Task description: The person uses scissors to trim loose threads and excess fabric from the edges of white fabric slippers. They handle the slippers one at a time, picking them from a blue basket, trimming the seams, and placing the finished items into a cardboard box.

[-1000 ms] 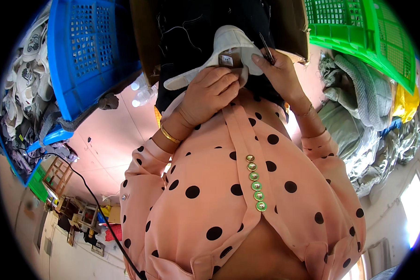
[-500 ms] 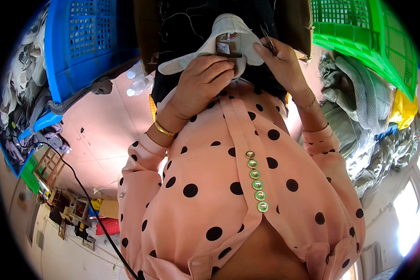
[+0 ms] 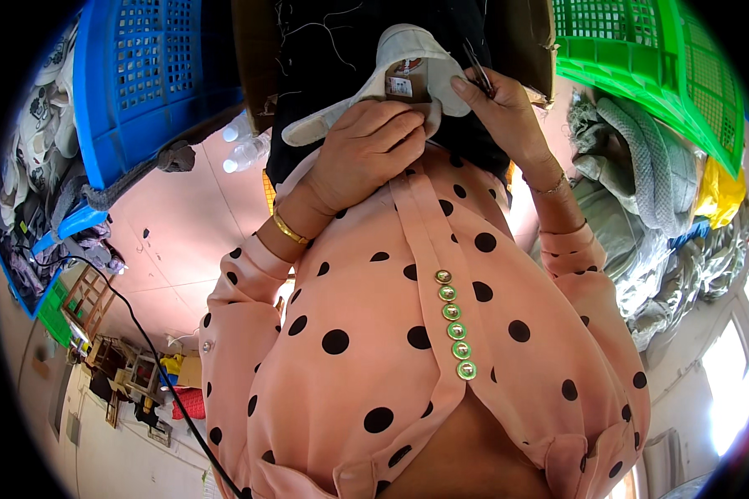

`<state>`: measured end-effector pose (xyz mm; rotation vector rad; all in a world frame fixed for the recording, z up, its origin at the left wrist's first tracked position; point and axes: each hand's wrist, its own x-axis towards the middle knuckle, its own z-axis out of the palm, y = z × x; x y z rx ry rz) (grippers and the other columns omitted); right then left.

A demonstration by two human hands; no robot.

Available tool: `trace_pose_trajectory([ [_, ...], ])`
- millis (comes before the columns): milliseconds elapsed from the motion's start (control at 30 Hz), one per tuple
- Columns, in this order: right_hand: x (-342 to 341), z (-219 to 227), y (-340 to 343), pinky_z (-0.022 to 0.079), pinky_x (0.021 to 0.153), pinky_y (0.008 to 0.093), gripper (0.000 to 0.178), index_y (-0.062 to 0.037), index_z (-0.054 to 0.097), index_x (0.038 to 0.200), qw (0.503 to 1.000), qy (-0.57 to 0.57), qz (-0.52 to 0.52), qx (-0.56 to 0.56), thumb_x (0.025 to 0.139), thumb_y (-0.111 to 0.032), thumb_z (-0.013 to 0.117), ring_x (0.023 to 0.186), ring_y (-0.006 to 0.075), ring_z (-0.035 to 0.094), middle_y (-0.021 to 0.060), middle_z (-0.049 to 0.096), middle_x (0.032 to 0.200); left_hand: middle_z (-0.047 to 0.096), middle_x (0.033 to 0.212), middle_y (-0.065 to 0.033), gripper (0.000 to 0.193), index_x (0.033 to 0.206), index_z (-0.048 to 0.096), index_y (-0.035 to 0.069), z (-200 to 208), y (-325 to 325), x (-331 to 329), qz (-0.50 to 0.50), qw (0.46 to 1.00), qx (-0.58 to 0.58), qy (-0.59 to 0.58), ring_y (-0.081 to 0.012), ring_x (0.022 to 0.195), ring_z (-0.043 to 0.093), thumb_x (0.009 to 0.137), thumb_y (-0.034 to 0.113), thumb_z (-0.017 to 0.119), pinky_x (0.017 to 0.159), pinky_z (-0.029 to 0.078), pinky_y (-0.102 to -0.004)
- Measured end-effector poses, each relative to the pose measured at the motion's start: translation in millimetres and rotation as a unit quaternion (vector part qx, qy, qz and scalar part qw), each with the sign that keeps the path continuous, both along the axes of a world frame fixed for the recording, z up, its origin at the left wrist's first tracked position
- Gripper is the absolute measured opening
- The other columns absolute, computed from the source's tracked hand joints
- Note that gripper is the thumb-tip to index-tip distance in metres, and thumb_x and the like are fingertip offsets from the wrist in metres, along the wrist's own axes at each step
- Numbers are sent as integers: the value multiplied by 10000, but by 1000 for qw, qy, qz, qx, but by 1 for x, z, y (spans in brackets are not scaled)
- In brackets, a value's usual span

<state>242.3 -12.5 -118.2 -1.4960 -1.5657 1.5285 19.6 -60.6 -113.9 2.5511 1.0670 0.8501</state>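
Note:
Over the dark cloth [image 3: 333, 37] at my lap is a cream sewn fabric piece [image 3: 412, 41] with a rounded top and a flap stretching left. Its exact kind is unclear. A white label shows in its brown inner part. My left hand [image 3: 370, 150] is closed on the lower edge, fingers curled and partly hiding it. With thumb against the piece's right side, my right hand [image 3: 503, 108] grips dark thread snips [image 3: 479, 73], their narrow blades pointing up and away; the handles are mostly hidden in the palm.
A blue plastic crate [image 3: 154, 83] stands at the left, with heaped fabric items [image 3: 42, 125] beyond it. At the right are a green crate [image 3: 641, 71] and grey fabric bundles [image 3: 637, 166]. Clear plastic bottles [image 3: 245, 154] sit on the floor; a black cable [image 3: 154, 349] runs at lower left.
My left hand has shifted slightly, its fingers now a little further right along the fabric's lower edge. The right hand with the snips has barely moved.

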Motion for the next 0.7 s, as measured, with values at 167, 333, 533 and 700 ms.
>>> trace_pose_trajectory([
  [167,-2,7,-1,386,552,246,294,40,623,891,999,-37,4,-4,921,-250,656,615,59,412,7,523,651,664,1066,-24,207,928,687,80,-2,0,5,-5,1000,23,10,-194,1030,601,723,108,683,851,499,-331],
  [333,-9,12,3,420,556,277,279,60,636,895,987,-150,57,21,871,-215,679,567,107,464,102,555,619,666,1057,-25,189,915,684,71,-2,0,5,-6,1000,17,6,-186,1019,606,729,104,673,846,502,-322],
  [533,-9,-6,-3,413,564,261,266,55,645,910,999,-41,-18,-11,875,-208,672,583,90,462,79,560,629,669,1041,-35,155,898,667,65,-7,0,1,-20,1000,-1,-18,-187,1003,614,749,105,663,837,503,-324],
  [700,-6,-9,-5,397,593,225,243,29,650,904,997,17,-40,-65,893,-213,666,643,40,438,-19,535,662,679,1042,-41,183,906,675,53,-8,-1,-2,-23,999,-18,-34,-204,1007,624,726,88,674,832,510,-329],
])
